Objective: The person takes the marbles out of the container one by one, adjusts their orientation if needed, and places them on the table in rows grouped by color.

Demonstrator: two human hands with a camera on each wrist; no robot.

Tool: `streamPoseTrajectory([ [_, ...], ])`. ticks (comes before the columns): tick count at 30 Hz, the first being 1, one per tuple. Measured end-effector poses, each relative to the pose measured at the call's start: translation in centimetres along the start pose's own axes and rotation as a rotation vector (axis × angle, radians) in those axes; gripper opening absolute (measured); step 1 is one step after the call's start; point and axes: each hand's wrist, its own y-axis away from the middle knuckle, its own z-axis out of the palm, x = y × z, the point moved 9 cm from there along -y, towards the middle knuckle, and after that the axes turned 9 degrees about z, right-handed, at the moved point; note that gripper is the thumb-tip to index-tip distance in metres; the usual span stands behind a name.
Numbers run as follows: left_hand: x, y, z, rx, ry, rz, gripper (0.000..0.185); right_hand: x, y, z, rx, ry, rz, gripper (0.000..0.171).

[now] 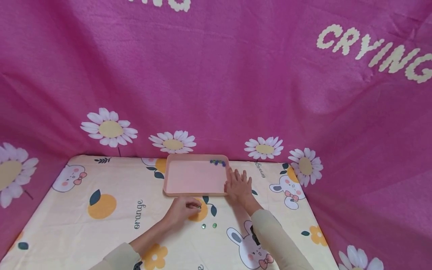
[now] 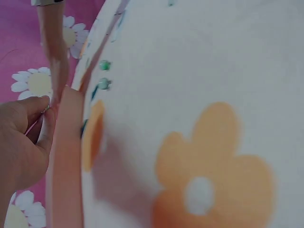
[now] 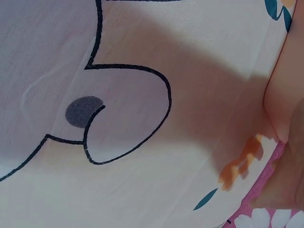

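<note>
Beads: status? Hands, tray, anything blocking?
Left hand pinching a bead just short of the pink tray. Right hand flat against the tray's right edge. Two green beads loose on the cloth; nothing blocking.

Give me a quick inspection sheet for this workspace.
Surface: table under a printed cloth with oranges and rabbits.
Job's things: pink tray with small beads at its far right corner; two green beads on the cloth.
Clutter: nothing seen.
Grippers: left hand curled, pinching something small near the tray's front edge; right hand flat against the tray's right side.
Cables: nothing seen.
Surroundings: pink daisy backdrop.
</note>
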Motion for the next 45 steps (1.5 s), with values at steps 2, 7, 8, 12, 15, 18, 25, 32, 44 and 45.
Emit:
streamPoseTrajectory([
  [2,-0.4,0.6,0.0,0.000,-0.020,0.008,0.020,0.0,-0.1,0.0,0.001,0.004,0.000,0.068],
  [7,-1.2,1.8,0.1,-0.007,-0.063,0.017,0.017,-0.1,0.0,0.1,0.005,0.008,0.000,0.067],
  [8,-1.3,2.0,0.2,-0.010,-0.068,0.013,0.017,-0.1,0.0,0.0,0.004,0.006,0.001,0.067],
  [12,-1.8,2.9,0.6,-0.020,-0.076,0.012,0.014,-0.1,0.1,-0.1,-0.005,0.003,0.005,0.067],
  [15,-2.2,3.4,1.0,-0.024,-0.080,0.025,0.012,-0.1,0.1,-0.2,-0.004,0.005,0.005,0.067],
  [18,-2.6,3.8,1.5,-0.034,-0.086,0.035,0.011,0.0,0.1,-0.3,0.007,0.006,0.004,0.067],
  [25,-3.3,4.0,2.1,-0.023,-0.130,0.053,0.011,-0.2,0.0,0.0,-0.010,-0.002,0.001,0.068],
  [32,-3.3,4.2,2.3,-0.007,-0.132,0.067,0.013,0.0,-0.2,0.2,-0.018,0.002,0.013,0.067],
  [44,-2.7,4.6,2.4,0.031,-0.174,0.106,0.018,0.0,0.0,-0.1,-0.005,-0.007,0.005,0.066],
  [45,-2.7,4.6,2.5,0.032,-0.173,0.106,0.018,0.0,0.0,-0.1,-0.006,-0.007,0.005,0.066],
])
